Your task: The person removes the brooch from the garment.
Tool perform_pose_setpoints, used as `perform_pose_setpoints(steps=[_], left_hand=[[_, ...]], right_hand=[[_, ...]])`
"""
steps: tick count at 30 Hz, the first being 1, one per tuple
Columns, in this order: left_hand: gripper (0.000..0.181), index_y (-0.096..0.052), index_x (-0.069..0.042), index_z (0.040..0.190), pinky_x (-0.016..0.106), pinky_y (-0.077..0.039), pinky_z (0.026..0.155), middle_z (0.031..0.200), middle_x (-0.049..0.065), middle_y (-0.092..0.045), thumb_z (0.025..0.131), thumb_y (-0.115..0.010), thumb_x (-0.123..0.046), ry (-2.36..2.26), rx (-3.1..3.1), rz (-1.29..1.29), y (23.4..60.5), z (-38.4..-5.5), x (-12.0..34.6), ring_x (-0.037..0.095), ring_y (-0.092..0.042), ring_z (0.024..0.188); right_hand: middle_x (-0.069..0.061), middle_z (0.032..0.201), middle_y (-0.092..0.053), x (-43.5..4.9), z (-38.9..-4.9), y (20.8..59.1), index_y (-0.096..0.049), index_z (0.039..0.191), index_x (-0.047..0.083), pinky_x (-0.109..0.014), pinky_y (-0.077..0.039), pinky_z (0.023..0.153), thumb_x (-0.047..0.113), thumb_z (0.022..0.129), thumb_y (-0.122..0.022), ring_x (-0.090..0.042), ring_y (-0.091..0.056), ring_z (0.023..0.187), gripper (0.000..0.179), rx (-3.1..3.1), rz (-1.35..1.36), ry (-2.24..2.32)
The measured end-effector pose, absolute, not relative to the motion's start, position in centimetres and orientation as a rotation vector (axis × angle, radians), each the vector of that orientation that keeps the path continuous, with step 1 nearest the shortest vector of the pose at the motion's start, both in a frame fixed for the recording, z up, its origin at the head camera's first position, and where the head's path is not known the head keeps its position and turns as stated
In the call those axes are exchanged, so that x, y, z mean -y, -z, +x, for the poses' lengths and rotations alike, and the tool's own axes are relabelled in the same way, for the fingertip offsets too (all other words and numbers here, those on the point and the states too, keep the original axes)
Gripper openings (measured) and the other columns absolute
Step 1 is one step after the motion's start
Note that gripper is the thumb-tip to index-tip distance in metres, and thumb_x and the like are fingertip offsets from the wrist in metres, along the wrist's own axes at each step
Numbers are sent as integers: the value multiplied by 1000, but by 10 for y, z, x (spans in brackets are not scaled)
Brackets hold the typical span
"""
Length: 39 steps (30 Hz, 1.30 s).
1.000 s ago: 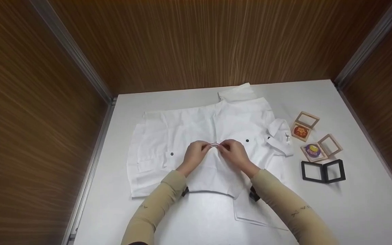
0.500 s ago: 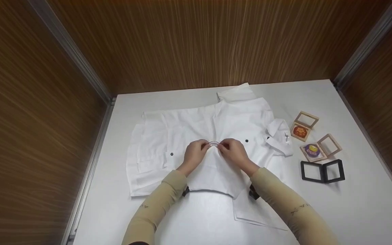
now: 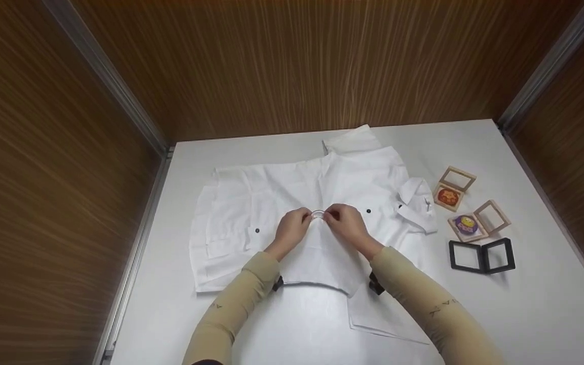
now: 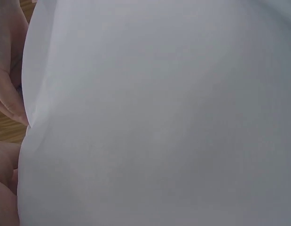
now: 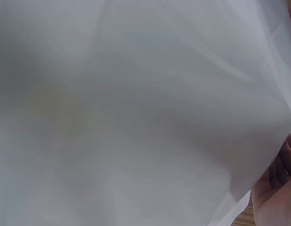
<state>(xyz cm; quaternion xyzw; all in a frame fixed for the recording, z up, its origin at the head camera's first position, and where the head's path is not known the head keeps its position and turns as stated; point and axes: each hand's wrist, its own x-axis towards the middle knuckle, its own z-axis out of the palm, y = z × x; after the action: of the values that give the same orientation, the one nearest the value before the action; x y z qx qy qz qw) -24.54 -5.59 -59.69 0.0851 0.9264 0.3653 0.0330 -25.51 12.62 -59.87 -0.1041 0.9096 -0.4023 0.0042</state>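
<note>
A white shirt [image 3: 292, 185] with dark buttons lies spread on the table. Over its middle my left hand [image 3: 293, 226] and right hand [image 3: 345, 223] pinch the shirt's edge between thumbs and fingers, close together. Between the fingertips a short thin edge bows up in an arc; its details are too small to make out. From there the lifted cloth hangs toward me, over the wrist cameras. In the left wrist view the cloth [image 4: 150, 113] fills most of the frame, with fingers at the left. Cloth [image 5: 150, 113] also fills the right wrist view, a hand [image 5: 277, 193] at lower right.
At the right stand two small wooden hinged frames, one with a red-orange disc [image 3: 447, 195], the other with a purple and yellow disc [image 3: 466, 224]. A black hinged frame [image 3: 481, 256] is nearer me. Wood-grain panels [image 3: 292, 66] enclose the white table [image 3: 292, 324].
Both hands keep their pinch at nearly the same spot. The right hand has risen slightly, and the small arc between the fingertips bows a little more.
</note>
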Motion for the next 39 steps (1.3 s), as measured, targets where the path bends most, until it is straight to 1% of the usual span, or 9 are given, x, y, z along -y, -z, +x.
perform_pose_setpoints(steps=[7,19,20,21,27,28,31,34,39], left_hand=[[19,-76,-2,112,42,-60,90,107,13,-79,108,-61,-13,-1101,-2832,229,597,-248,56,28,-74,99],[18,-78,0,113,44,-61,94,109,15,-79,105,-64,-8,-1200,-2819,227,603,-249,58,30,-74,103],[18,-78,0,113,44,-61,93,108,15,-79,105,-64,-8,-1209,-2816,223,603,-250,58,29,-74,102],[19,-78,-2,113,42,-61,92,107,13,-79,105,-64,-12,-1218,-2826,233,614,-255,58,27,-74,101],[20,-79,-2,112,37,-59,86,100,11,-78,104,-66,-16,-1234,-2817,198,613,-258,56,22,-70,91],[19,-79,-1,112,38,-59,85,100,12,-78,104,-67,-13,-1230,-2806,182,601,-253,55,22,-69,90],[17,-79,-1,110,34,-57,83,96,11,-77,101,-70,-13,-1228,-2813,184,600,-253,54,18,-65,85],[17,-79,-1,111,34,-57,83,96,11,-76,100,-73,-12,-1225,-2817,181,598,-253,53,17,-63,84],[19,-79,-2,111,35,-59,84,98,11,-78,101,-73,-16,-1236,-2806,130,598,-256,51,20,-69,89]], right_hand=[[-16,101,-81,-124,-257,599,-80,103,-1,-49,-59,92,13,101,-67,-33,-75,97,19,-2834,-283,1235],[-18,101,-80,-122,-258,599,-79,103,-2,-50,-59,93,13,103,-66,-34,-74,97,20,-2845,-282,1177],[-18,101,-80,-122,-259,600,-79,103,-3,-51,-59,94,13,102,-66,-35,-74,98,20,-2842,-274,1182],[-19,101,-80,-122,-259,599,-79,103,-3,-51,-59,94,12,102,-66,-35,-74,98,20,-2841,-270,1186],[-21,106,-79,-122,-260,595,-78,106,-5,-51,-58,97,11,102,-64,-37,-74,104,22,-2802,-249,1207],[-21,107,-79,-121,-260,595,-78,107,-6,-51,-58,98,11,102,-63,-37,-74,104,22,-2798,-249,1204],[-22,109,-79,-122,-261,594,-78,108,-6,-51,-58,99,11,103,-62,-37,-73,106,24,-2783,-231,1202],[-22,109,-79,-122,-263,593,-78,108,-6,-51,-58,98,12,103,-61,-38,-73,105,25,-2763,-207,1204],[-22,106,-79,-122,-265,594,-78,107,-6,-49,-59,93,13,103,-60,-36,-72,99,27,-2737,-185,1220]])
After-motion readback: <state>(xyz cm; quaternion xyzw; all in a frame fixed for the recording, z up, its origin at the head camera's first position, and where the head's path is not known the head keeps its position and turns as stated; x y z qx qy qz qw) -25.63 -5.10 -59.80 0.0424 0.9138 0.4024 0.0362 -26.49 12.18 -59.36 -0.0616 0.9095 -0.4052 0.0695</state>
